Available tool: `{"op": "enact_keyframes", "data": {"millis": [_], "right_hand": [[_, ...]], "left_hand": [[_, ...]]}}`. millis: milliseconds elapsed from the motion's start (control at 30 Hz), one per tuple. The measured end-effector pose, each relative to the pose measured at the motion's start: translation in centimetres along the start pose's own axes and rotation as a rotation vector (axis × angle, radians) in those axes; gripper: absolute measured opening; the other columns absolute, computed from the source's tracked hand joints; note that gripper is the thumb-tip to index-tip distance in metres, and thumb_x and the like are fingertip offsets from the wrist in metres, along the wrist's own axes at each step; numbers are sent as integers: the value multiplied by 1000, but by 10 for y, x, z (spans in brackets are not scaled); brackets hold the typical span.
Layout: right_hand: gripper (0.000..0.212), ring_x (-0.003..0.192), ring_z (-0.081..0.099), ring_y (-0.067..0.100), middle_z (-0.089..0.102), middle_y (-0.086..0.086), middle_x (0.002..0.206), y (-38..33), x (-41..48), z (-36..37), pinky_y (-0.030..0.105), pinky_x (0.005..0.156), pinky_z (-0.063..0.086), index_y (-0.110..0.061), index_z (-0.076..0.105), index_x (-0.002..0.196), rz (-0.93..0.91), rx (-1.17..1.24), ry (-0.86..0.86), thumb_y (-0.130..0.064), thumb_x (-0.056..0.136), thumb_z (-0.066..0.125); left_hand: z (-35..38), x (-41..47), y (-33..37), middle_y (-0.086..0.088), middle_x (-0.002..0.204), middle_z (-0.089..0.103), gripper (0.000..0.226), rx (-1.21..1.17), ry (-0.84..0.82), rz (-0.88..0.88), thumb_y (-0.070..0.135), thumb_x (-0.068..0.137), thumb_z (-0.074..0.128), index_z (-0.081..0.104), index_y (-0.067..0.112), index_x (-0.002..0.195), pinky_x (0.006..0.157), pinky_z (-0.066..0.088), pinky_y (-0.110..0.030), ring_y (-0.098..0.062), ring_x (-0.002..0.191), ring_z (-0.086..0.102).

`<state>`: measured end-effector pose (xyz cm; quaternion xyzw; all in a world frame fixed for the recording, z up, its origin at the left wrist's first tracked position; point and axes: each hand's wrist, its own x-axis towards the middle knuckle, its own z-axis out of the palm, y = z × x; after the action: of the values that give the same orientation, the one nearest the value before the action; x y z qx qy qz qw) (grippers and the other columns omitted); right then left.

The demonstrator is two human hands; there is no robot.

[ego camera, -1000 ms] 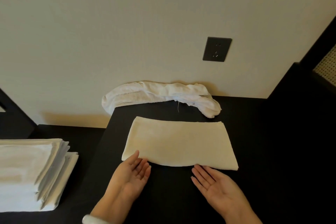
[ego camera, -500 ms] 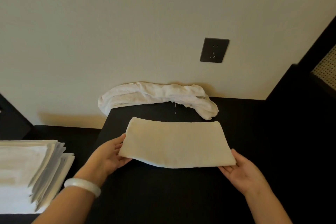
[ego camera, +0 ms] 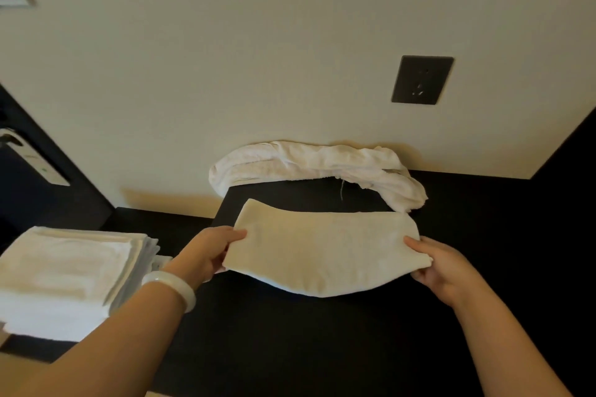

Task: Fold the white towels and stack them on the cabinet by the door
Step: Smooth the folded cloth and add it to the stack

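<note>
At frame centre, the left hand [ego camera: 209,251] and right hand [ego camera: 442,264] each pinch an end of the folded towel [ego camera: 322,251] (middle sagging) above the bench [ego camera: 290,332]; the stack [ego camera: 71,271] sits lower left.

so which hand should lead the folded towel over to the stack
Left, probably. Both hands grip the folded towel by its ends, but the left hand holds the end nearer the stack of folded towels on the person's left. The right hand holds the far end.
</note>
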<state>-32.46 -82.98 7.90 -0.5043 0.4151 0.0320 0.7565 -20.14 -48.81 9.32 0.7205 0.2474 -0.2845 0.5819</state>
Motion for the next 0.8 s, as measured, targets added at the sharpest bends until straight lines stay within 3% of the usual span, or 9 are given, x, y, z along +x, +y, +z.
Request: {"op": "enact_keyframes", "data": {"millis": [167,300,400,533,667,800], "right_hand": [[29,103,69,28,72,12,112,4,-7,61,41,77,57,-14,64,119,-27,-28,-144,-14,90,68],[25,101,70,28,74,10,109,19,-21,126,43,78,57,-16,66,117,-57,-117,-234,-17,92,65],[22,97,72,26,76,7,102,40,-35,187,41,75,57,-18,66,116,-76,-188,-297,-19,95,63],[21,96,73,27,76,7,101,80,-51,278,45,82,57,-18,67,116,-70,-263,-371,-19,96,61],[27,100,72,31,75,10,107,133,-57,376,51,89,56,-17,65,122,-10,-317,-343,-19,95,61],[19,99,69,32,73,12,106,188,-64,468,51,89,56,-14,65,116,-28,-355,-252,-16,98,58]], "left_hand": [[-67,-5,-3,-16,110,70,27,-25,40,104,21,95,63,63,14,120,71,58,-43,-34,97,69],[-134,-9,-14,-14,104,74,23,-75,40,150,23,95,63,67,13,115,87,57,-47,-33,96,72],[-188,-3,-25,-13,102,75,21,-128,67,157,23,95,63,67,13,113,89,56,-48,-33,95,72],[-280,22,-46,-13,104,75,25,-182,75,134,26,93,65,65,14,115,93,54,-53,-33,96,72],[-386,55,-66,-14,104,74,28,-186,77,106,26,93,65,66,10,115,92,55,-51,-32,95,73],[-478,91,-76,-12,97,76,25,-168,100,82,25,91,69,69,10,111,83,59,-45,-29,89,74]]}}
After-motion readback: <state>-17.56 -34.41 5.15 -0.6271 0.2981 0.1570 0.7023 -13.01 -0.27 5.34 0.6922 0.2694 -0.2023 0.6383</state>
